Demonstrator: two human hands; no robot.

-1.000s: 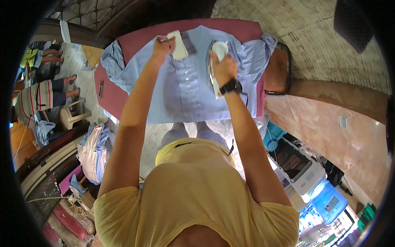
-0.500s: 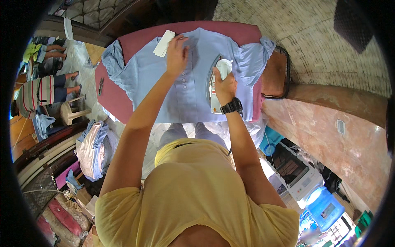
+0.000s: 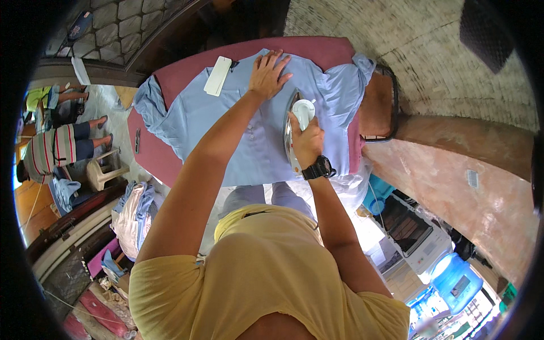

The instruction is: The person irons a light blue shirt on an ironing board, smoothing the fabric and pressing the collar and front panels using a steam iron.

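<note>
"Fingers (image 3: 276,57) of the left hand (image 3: 267,80): how are they held?"

"Spread apart, with the palm laid on the upper part of the light-blue shirt (image 3: 266,156). Nothing is seen to be pinched."

"And those of the right hand (image 3: 309,141)?"

"They are curled around the handle of the iron (image 3: 304,112). Whether they are pressed together cannot be told, since the fingertips are mostly hidden. A black watch (image 3: 323,167) is worn on that wrist."

"Where is the iron placed?"

"Over the right part of the shirt, with its pointed tip turned away from the body. Whether the cloth is pressed by its sole cannot be seen."

"How is the shirt laid?"

"Across the maroon board (image 3: 148,161), its body spread out and its sleeves bunched at either side. A flat white piece (image 3: 218,75) is set on it, left of the left hand. Near the board's left edge, a slim dark object (image 3: 137,141) is seen."
</note>
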